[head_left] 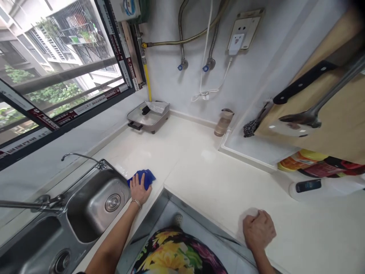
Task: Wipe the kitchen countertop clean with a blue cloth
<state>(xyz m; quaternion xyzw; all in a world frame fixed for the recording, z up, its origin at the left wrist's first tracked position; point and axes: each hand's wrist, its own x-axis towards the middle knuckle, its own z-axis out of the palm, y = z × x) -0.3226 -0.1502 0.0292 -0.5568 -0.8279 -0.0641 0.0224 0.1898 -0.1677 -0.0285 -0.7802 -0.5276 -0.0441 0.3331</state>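
A crumpled blue cloth (145, 178) lies on the white countertop (188, 163), just right of the sink. My left hand (139, 190) presses down on this cloth, its fingers curved over the top and the thumb at the right side. Part of the cloth is covered by the hand. To the right, my right hand (259, 229) rests on the counter near its front edge, closed in a fist, and nothing shows in it.
A steel double sink (94, 205) with a faucet (81, 156) is at left. An electric pan (148, 116) with a glass lid stands in the back corner; a brownish bottle (224, 122) is by the wall. Right are a hanging knife (303, 83), ladle (310, 114) and white container (319, 188).
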